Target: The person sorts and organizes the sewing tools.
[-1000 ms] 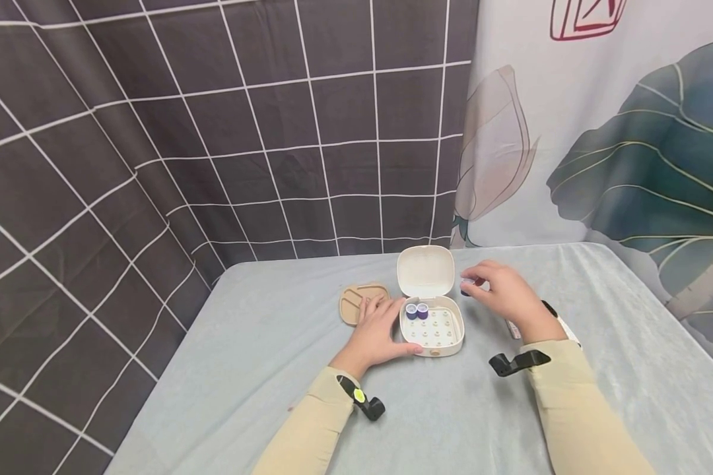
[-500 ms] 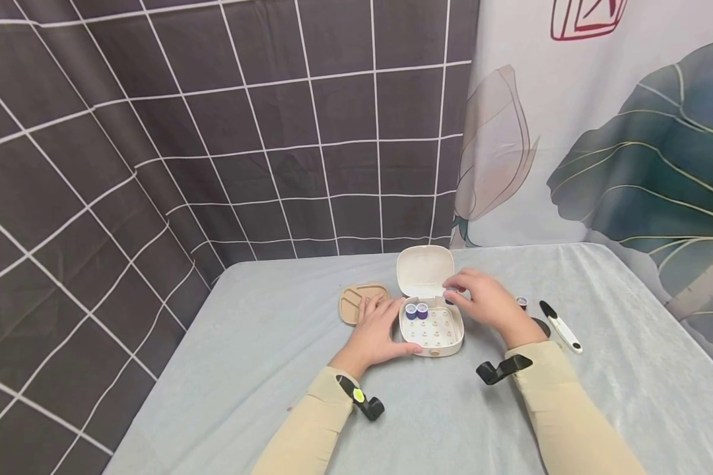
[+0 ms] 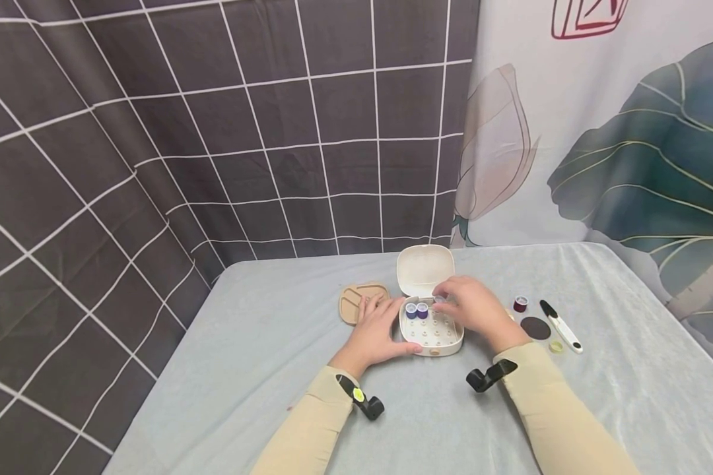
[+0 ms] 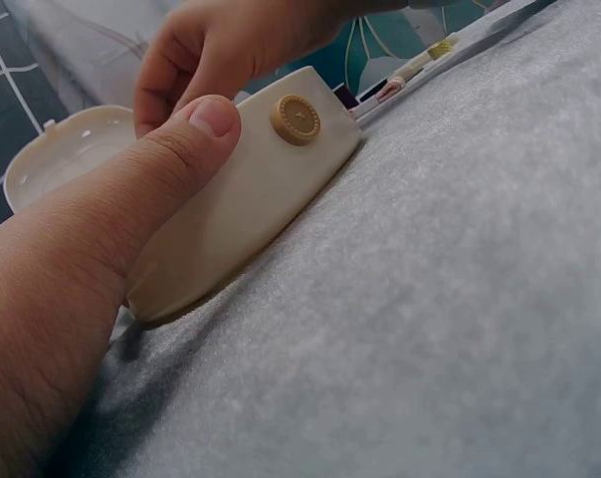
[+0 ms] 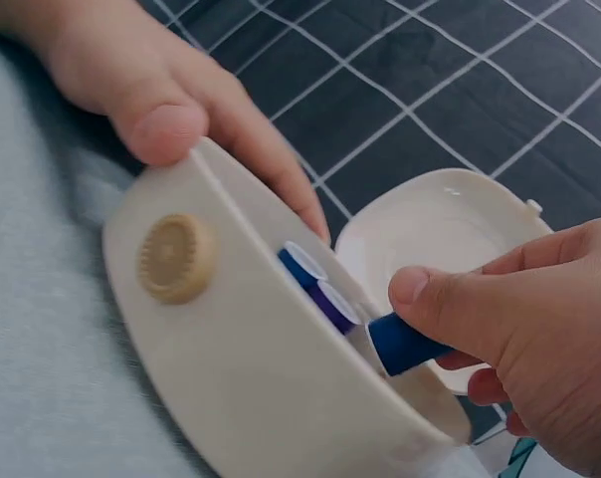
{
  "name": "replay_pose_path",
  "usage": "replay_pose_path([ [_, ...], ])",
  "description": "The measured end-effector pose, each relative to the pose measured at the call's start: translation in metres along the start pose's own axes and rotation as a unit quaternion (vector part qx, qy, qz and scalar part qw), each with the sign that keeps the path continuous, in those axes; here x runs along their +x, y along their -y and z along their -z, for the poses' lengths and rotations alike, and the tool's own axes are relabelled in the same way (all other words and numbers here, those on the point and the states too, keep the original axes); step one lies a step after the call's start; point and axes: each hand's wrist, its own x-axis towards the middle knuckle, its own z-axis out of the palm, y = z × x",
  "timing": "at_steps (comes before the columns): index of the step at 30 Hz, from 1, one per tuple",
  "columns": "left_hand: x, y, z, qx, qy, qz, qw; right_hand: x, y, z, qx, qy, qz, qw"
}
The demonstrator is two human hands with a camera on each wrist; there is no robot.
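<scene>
From my end, the right hand (image 3: 472, 305) pinches 1 dark blue thread spool (image 5: 405, 344), thumb on 1 side, fingertips on the other. That spool is at the back row of the open cream plastic box (image 5: 251, 358), right of the seated blue spool (image 3: 412, 311) and purple spool (image 3: 422, 311). I can't tell whether it touches a peg; the fingers block the head view.

Risks, as I judge them: if its hole misses the peg, it could sit crooked or pop off. Coming down too far left, it could knock the purple spool. A loose pinch could let it slip and roll among the pegs. The knuckles are near the raised cream lid (image 3: 425, 269), so a bump there could nudge the box.

Pose: right forearm reaches in from the right, wrist above the box's right side, fingers angled inward. Left hand (image 3: 375, 338) isn't clenched: fingers rather straight along the box's left side, over the edge of the tan divided tray (image 3: 350, 305), thumb at the front wall. I read that as bracing. If it lifts, the box could slide on the cloth-covered worktop (image 3: 214, 369).
</scene>
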Motion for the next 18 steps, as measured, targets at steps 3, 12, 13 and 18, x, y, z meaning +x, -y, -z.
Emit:
replay_pose_path([
  [3, 0.000, 0.000, 0.000, 0.001, 0.001, 0.001, 1.0000, 0.001, 0.004, -0.003, -0.020, 0.007, -0.009, 1.000],
  [12, 0.001, 0.002, -0.001, 0.003, 0.000, -0.004, 1.0000, 0.003, 0.009, -0.011, -0.041, 0.014, -0.045, 0.998],
  [13, 0.001, 0.002, -0.002, 0.004, 0.000, -0.004, 1.0000, 0.003, 0.009, -0.012, -0.043, 0.014, -0.046, 0.998],
  [18, 0.001, 0.002, -0.002, 0.003, -0.001, -0.006, 1.0000, 0.003, 0.011, -0.016, -0.055, 0.016, -0.055, 0.997],
])
